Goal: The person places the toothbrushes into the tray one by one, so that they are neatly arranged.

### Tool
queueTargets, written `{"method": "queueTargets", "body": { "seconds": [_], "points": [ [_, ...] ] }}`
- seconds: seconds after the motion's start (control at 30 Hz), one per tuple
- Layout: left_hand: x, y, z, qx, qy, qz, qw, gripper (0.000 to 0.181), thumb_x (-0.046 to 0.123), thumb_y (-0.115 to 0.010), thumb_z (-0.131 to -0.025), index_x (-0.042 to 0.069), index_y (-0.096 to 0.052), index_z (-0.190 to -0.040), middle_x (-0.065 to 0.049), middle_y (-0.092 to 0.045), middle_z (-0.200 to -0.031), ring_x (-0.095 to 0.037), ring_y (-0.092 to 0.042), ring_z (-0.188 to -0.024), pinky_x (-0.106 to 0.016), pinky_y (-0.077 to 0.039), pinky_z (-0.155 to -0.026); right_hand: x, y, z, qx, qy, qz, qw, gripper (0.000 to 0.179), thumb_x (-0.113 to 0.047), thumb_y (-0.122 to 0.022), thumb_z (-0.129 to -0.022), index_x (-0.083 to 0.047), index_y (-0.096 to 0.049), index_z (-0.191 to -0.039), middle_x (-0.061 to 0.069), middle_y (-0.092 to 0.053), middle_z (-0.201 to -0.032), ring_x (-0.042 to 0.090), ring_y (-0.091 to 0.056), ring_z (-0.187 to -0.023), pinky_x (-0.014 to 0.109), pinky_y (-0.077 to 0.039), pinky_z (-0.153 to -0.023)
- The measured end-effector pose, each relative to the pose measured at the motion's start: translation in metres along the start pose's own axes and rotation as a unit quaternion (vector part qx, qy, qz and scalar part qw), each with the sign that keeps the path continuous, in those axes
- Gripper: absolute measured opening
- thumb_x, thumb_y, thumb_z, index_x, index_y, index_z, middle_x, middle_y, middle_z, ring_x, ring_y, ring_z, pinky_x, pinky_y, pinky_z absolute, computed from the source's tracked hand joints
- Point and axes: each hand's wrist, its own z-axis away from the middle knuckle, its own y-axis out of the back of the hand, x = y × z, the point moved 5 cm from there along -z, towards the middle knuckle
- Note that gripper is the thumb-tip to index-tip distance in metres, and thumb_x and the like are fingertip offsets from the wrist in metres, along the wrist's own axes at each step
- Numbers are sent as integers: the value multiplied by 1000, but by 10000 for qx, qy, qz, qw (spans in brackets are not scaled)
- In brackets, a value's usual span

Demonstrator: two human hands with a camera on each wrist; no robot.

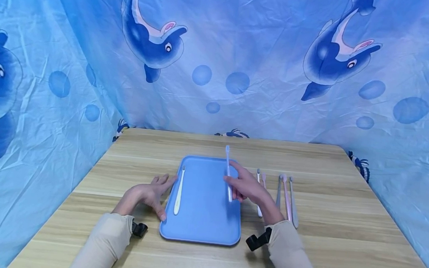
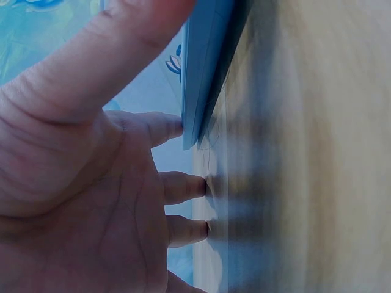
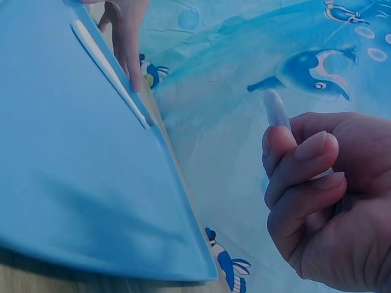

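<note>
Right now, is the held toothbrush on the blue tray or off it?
Off: the right hand holds the toothbrush above the blue tray.

The held toothbrush [image 1: 228,164] is partly hidden by the right hand [image 1: 247,185]. Both sleeves [image 1: 102,241] are cut off below

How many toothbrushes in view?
7: one brush on the tray, one in the right hand, five brushes on the table, right of the tray. More may be hidden.
</note>
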Motion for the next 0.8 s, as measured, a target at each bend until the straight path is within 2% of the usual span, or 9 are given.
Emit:
{"method": "queueTargets", "body": {
  "seconds": [0.8],
  "points": [
    [-2, 1, -2, -10, 12, 94, 10000, 148, 50, -96, -54, 14, -2, -163, -28, 2, -167, -55, 6, -152, -78, -10, -116, -13, -33, -16, -41, -38, 116, 9999, 70, -22, -55, -103, -17, -18, -161, 2, -58, -51, 11, -49, -36, 24, -39, -39]
  ]
}}
